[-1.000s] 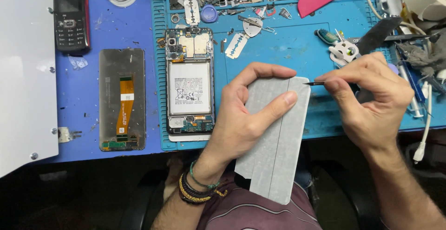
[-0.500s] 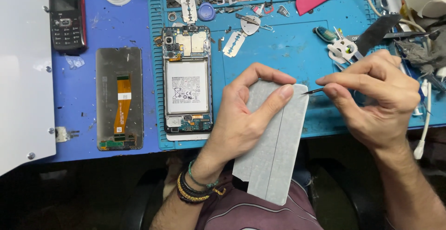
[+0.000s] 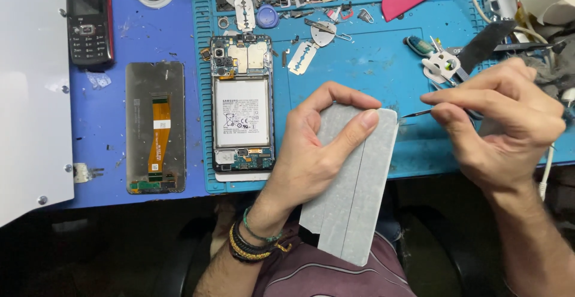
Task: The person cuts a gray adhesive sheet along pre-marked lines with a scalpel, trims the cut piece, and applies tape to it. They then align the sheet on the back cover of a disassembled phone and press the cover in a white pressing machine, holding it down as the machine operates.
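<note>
from the head view, the left hand [image 3: 311, 153] grips a grey rectangular sheet with lengthwise seams [image 3: 353, 195], thumb under, fingers curled over its top edge, holding it tilted above the front edge of the blue work mat [image 3: 359, 63]. the right hand [image 3: 500, 123] is closed in a pinch on a thin dark metal pick [image 3: 416, 113], its tip just beside the sheet's upper right corner. left of the hands lie an opened smartphone with a white battery [image 3: 242, 102], a detached dark screen panel with an orange flex cable [image 3: 156, 126], and a small black keypad phone [image 3: 90, 24].
</note>
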